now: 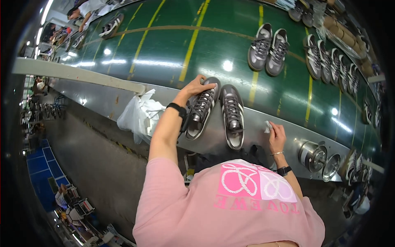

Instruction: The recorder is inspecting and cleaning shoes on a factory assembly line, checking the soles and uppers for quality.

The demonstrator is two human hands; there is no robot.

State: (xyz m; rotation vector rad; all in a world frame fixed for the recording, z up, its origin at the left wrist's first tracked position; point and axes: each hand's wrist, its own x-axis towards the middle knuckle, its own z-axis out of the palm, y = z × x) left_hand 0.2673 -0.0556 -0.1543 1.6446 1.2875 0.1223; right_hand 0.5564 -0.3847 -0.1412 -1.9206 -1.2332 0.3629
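Note:
Two dark grey sneakers with white stripes and dark laces stand side by side on the steel ledge in front of me, toes pointing away. My left hand (195,87) is closed on the toe of the left sneaker (203,108), thumb on its upper. The right sneaker (233,111) rests beside it, untouched by either hand. Off to its right, my right hand (277,138) is over the ledge, pinching a small crumpled white cloth or tissue (268,126) between its fingertips.
Beyond the steel ledge (259,119) runs a green conveyor belt (230,45) with yellow lines, carrying more sneakers (269,49). A metal pot (312,156) stands at right; a clear plastic bag (135,117) hangs at left beneath a pale rail (78,74). Another person (86,10) works far left.

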